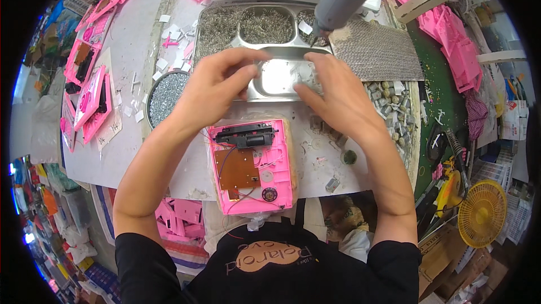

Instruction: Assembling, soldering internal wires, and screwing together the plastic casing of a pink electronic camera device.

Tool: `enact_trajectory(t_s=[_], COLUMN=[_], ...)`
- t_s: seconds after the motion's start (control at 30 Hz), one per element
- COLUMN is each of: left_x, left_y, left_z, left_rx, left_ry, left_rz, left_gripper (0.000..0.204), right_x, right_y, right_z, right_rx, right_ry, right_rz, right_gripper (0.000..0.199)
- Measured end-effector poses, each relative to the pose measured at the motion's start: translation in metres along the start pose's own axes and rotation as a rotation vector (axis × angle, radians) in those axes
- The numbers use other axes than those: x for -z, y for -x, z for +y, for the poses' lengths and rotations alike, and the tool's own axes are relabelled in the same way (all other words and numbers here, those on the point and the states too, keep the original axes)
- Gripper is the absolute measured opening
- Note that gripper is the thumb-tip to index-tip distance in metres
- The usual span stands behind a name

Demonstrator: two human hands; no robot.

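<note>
My left hand (pixel 221 81) hovers over the left side of a divided metal tray (pixel 245 39), its thumb and index finger apart. Opposite it, my right hand (pixel 341 90) is held over the tray's right side, fingers also spread. Between them lies the tray's shiny front compartment, partly covered by my fingertips, which are a little blurred. Nothing shows in either hand. Nearer to me, a pink plastic housing (pixel 286 177) lies open side up on a padded block. Inside it are a brown circuit board (pixel 236 167), a black mechanism (pixel 245 135), thin wires and a small round dial.
A grey powered screwdriver (pixel 344 0) hangs above the tray's right side. Small screws fill a round dish (pixel 166 98) at left. Small metal motors (pixel 394 107) lie at right beside a textured grey sheet (pixel 375 50). Pink housings (pixel 93 101) stand far left; a yellow fan (pixel 482 214) is right.
</note>
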State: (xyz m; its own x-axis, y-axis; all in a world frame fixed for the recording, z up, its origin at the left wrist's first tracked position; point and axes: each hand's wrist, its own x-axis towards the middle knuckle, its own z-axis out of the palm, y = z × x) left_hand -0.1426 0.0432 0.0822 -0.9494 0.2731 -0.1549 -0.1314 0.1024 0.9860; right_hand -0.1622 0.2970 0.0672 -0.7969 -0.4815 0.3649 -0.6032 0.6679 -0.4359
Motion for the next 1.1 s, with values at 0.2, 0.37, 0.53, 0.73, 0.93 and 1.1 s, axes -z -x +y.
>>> enact_trajectory(t_s=[0.2,0.37,0.53,0.73,0.93,1.1], left_x=[-0.026,-0.067,-0.087,-0.091,-0.101,-0.097], left_y=[0.104,0.138,0.154,0.166,0.175,0.176], left_z=[0.004,-0.037,-0.046,-0.046,-0.052,-0.043], left_rx=[0.144,0.169,0.164,0.16,0.077,0.047], left_ry=[0.357,0.759,0.784,0.817,0.622,0.607], left_rz=[0.032,0.023,0.082,0.09,0.11,0.041], left_gripper=[0.016,0.013,0.011,0.012,0.015,0.017], right_x=[0.037,0.026,0.022,0.023,0.02,0.018], right_y=[0.066,0.108,0.114,0.119,0.12,0.138], right_z=[-0.053,-0.084,-0.094,-0.098,-0.111,-0.107], right_rx=[-0.097,-0.123,-0.03,0.028,0.05,-0.186], right_ry=[-0.519,-0.571,-0.523,-0.468,-0.395,-0.803], right_rz=[-0.278,-0.314,-0.284,-0.219,-0.254,-0.284], right_gripper=[0.034,0.042,0.049,0.049,0.051,0.045])
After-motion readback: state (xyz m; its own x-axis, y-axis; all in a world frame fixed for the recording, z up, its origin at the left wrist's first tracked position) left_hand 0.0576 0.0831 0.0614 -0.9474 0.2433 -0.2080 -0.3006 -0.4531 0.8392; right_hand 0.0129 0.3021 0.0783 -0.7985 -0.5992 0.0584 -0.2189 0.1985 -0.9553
